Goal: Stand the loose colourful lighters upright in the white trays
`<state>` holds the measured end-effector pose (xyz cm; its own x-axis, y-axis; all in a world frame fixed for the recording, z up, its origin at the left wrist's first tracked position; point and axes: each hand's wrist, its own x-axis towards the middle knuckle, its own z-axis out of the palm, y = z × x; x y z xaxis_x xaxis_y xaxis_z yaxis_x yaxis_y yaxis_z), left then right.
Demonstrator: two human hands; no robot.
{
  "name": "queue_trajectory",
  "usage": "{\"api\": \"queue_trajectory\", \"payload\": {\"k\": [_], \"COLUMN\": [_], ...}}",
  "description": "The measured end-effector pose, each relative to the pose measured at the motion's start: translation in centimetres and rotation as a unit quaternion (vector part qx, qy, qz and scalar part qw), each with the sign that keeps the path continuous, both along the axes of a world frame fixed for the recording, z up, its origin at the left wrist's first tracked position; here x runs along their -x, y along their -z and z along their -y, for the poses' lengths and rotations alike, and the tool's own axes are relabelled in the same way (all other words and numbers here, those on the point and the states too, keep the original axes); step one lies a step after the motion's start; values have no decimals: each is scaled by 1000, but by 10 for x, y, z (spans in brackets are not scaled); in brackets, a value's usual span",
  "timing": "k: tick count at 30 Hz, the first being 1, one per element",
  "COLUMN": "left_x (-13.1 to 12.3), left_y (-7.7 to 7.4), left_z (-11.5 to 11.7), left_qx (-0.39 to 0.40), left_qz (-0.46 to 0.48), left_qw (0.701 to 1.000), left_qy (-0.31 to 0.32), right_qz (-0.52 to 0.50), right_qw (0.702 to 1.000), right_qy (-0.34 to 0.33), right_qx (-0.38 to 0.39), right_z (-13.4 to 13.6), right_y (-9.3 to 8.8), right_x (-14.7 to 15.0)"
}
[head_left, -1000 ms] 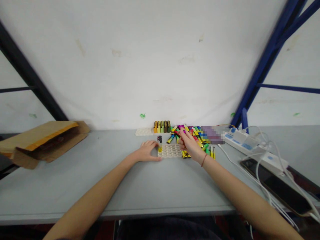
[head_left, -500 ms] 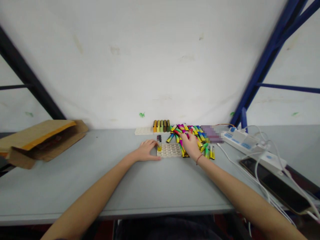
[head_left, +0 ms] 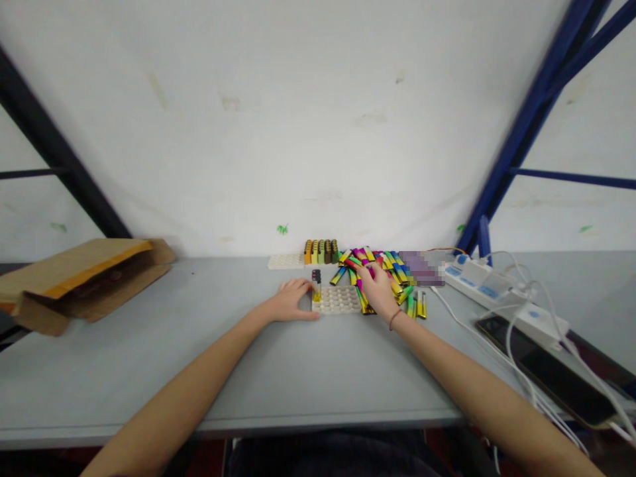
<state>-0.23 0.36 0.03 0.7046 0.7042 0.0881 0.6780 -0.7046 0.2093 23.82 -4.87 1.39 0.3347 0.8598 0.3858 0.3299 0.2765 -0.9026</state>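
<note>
Item 1: my left hand (head_left: pixel 291 300), laid flat and open on the counter (head_left: pixel 298 371), fingertips touching the left edge of the white tray (head_left: pixel 338 300). It grips nothing.

Item 2: white tray, pitted with round sockets, lying flat between my two hands. One lighter (head_left: pixel 317 285) with a yellow body and dark cap stands upright in its left rear corner, just beside my left fingertips.

Item 3: my right hand (head_left: pixel 377 291), palm down with fingers curled into the loose lighters (head_left: pixel 397 271) just right of the tray. Whether the fingers have closed on one I cannot tell. A thin band sits on the wrist.

Item 4: loose lighters, a heap in pink, yellow, green and blue, lying at mixed angles from the tray's right edge back toward the wall.

Item 5: second tray (head_left: pixel 285 261), farther back near the wall, with a row of upright lighters (head_left: pixel 322 252) at its right end.

Item 6: brown cardboard box (head_left: pixel 84 278), lying open at far left.

Item 7: white power strips (head_left: pixel 479 278) with cables, right side; a dark phone (head_left: pixel 546 368) nearer the right front edge.
</note>
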Motion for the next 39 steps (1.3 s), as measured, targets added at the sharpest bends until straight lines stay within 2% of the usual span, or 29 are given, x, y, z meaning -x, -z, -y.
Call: {"api": "queue_trajectory", "payload": {"k": [12,16,24,29,36,39], "left_x": [-1,-1,0,1,0,0], "left_y": [-3,-2,4,7,8,7], "left_z": [2,1,-2,-4,-3,-3], "left_qx": [-1,-2,-10,-13,-18,-19], "left_qz": [-9,-6,12,26,20,18], "left_qw": [1000,1000,1000,1000,1000,1000], "left_qy": [-6,-1,3,9,5,6], "right_qz": [7,24,120,197,136,169], "right_qw": [1000,1000,977,958,959,951], "right_qy": [-14,-8,-169,-186,-243,-250], "right_qx": [12,-8,-46,-91,-60,-63], "right_z": [-3,1,20,22,28,29], "right_y": [3,2,-4,0,0,1], "right_x": [-1,0,20,26,33,36]}}
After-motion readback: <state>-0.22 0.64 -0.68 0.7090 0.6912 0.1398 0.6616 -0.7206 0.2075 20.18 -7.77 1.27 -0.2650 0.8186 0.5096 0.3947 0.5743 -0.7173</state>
